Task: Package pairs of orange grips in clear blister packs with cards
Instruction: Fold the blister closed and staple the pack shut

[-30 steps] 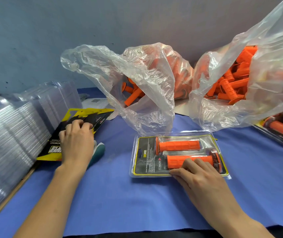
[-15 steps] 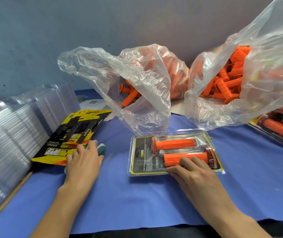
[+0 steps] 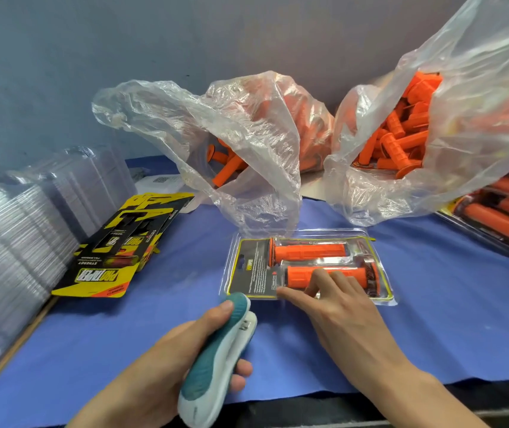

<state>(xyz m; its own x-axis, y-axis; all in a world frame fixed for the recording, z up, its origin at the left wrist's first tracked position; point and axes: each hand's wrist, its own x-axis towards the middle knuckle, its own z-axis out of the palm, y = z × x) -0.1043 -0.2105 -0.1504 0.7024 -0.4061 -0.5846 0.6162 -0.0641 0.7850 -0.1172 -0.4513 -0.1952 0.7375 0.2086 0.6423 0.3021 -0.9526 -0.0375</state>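
A clear blister pack [image 3: 383, 242] lies on the blue cloth with a black card and two orange grips [image 3: 309, 251] inside it. My right hand [image 3: 336, 301] presses flat on the pack's near edge, its fingers straight over the lower grip. My left hand [image 3: 185, 344] grips a teal and white stapler [image 3: 219, 350], whose nose sits just short of the pack's near left corner. Yellow and black cards [image 3: 117, 257] lie in a loose stack to the left.
Two clear plastic bags of loose orange grips [image 3: 398, 143] stand at the back. Stacks of empty clear blister shells [image 3: 21, 230] fill the left side. Filled packs [image 3: 506, 214] lie at the right edge. A grey wall rises behind the table.
My left hand left the card stack, picked up the stapler beside it and brought it toward the pack's near left corner. My right hand stayed on the pack.
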